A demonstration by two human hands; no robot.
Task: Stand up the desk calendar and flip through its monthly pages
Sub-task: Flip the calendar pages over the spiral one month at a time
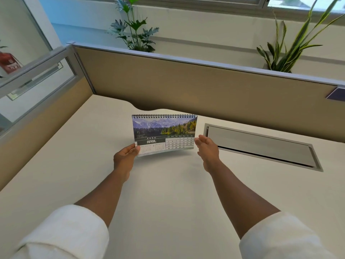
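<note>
A spiral-bound desk calendar (164,134) stands upright in the middle of the white desk (168,193), showing the April 2026 page under a photo of mountains, forest and a lake. My left hand (126,156) pinches its lower left corner, thumb on the front of the page. My right hand (207,148) is at the calendar's right edge with its fingers straight and apart, fingertips at the lower right corner; I cannot tell whether they touch it.
A grey cable hatch (261,146) is set into the desk to the right of the calendar. A tan partition (186,81) walls off the back and left sides. Two potted plants (134,25) (291,45) rise behind it.
</note>
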